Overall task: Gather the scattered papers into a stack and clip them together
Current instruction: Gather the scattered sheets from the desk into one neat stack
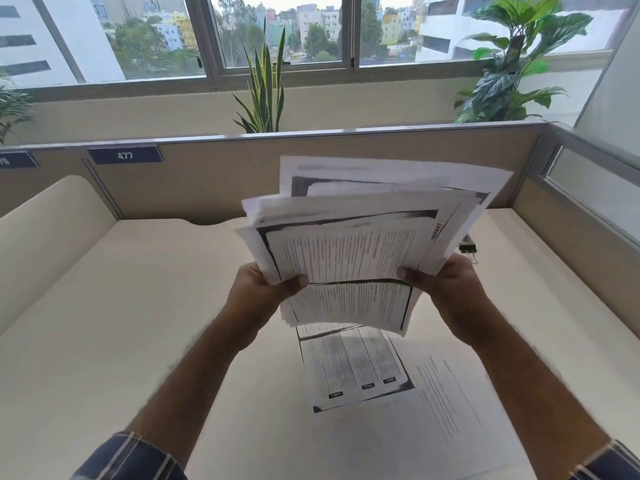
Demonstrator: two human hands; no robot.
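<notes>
A loose, uneven bundle of printed papers [363, 237] is held up above the cream desk [121, 306], its sheets fanned out and misaligned. My left hand [263, 292] grips the bundle's lower left edge, thumb on top. My right hand [446, 289] grips the lower right edge the same way. Two more sheets lie flat on the desk below: one with dark-bordered columns [353, 368] and one plain text page [457, 410] to its right. A black binder clip [468, 249] rests on the desk just beyond my right hand, partly hidden by the papers.
A beige partition [207, 178] with a label reading 477 [125, 155] closes the desk's far side, and another panel [571, 216] closes the right. Potted plants [263, 88] and windows stand behind it.
</notes>
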